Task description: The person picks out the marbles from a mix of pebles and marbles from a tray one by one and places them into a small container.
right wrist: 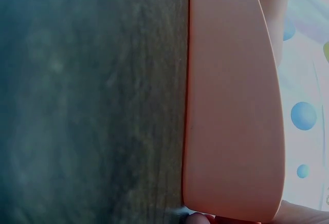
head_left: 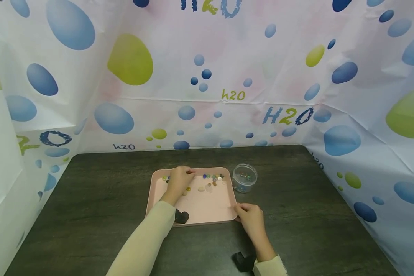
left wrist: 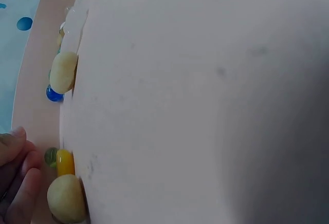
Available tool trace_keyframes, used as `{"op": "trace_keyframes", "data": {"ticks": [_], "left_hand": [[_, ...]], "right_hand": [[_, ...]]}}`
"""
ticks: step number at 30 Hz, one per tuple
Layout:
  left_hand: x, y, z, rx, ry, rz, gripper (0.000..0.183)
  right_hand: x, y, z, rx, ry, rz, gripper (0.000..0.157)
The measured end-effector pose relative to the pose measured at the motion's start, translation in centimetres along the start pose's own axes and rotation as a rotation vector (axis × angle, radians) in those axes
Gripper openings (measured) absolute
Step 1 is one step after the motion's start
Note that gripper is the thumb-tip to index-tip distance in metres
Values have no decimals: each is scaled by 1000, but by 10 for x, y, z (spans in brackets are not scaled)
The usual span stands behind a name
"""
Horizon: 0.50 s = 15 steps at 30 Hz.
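A pink tray (head_left: 210, 211) lies on the table with small coloured beads (head_left: 208, 176) and pale stones (head_left: 201, 189) in its far half. Over the tray's far left part is my left hand (head_left: 178, 182), thumb and fingertips drawn together. In the left wrist view, any object between those fingers is hidden. Near them are a green bead (left wrist: 51, 157), a yellow bead (left wrist: 65, 162) and a beige stone (left wrist: 67, 198). My right hand (head_left: 252, 219) holds the tray's near right corner, fingertips just showing under the tray wall (right wrist: 234, 131) in the right wrist view.
A clear round tub (head_left: 244, 186) with small coloured pieces stands beside the tray's far right side. The dark wood-grain table (head_left: 314, 214) extends around them. A white curtain with blue and green spots (head_left: 207, 126) hangs behind and at both sides.
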<state>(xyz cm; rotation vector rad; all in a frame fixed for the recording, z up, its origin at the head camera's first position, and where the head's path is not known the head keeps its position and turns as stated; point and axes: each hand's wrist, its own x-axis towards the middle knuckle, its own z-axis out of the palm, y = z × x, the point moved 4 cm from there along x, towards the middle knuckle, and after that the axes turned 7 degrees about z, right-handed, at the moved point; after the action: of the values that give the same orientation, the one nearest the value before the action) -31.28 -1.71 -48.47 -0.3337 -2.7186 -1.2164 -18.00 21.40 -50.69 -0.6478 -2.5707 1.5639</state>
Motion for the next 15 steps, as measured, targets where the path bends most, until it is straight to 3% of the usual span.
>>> {"op": "trace_keyframes", "data": {"ticks": [10, 15], "left_hand": [[-2, -2, 1, 61, 0, 26, 9], [-5, -5, 4, 82, -38, -10, 9]], "right_hand": [[-2, -3, 0, 21, -5, 5, 18], [-3, -3, -1, 15, -1, 0, 17]]}}
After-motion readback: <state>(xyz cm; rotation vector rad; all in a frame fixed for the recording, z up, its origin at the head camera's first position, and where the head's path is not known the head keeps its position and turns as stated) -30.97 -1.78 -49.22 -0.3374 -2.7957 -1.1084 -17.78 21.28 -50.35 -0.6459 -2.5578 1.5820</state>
